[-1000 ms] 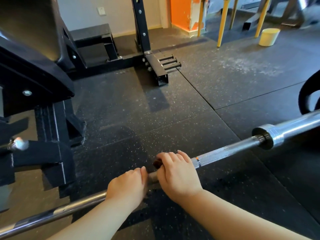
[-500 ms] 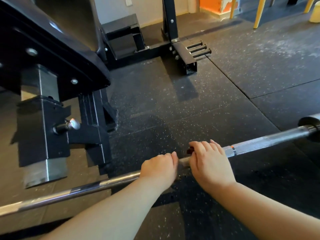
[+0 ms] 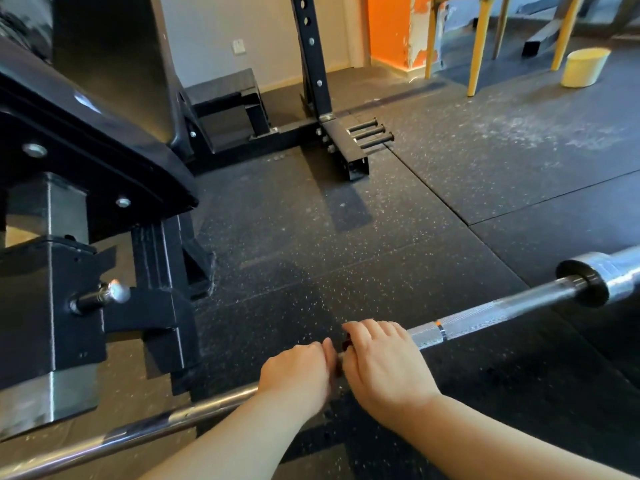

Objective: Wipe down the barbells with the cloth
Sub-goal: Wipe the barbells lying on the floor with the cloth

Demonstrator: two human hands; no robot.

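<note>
At the left stands a black bench frame with its silver pin knob. The barbell runs from the lower left, past the frame's foot, up to its collar at the right. Half a second ago that collar sat cut off at the picture's edge.

The left hand grips the smooth shaft with its fingers curled over the top. It now nearly touches the right hand, where before a short stretch of bare bar showed between them. The right hand is wrapped over the bar and the cloth, of which only a dark red scrap shows at the fingertips. This hand has slid left, so more knurled steel lies between it and the ring mark. At the far right a yellow tub stands on the floor mat, fully in view again.
</note>
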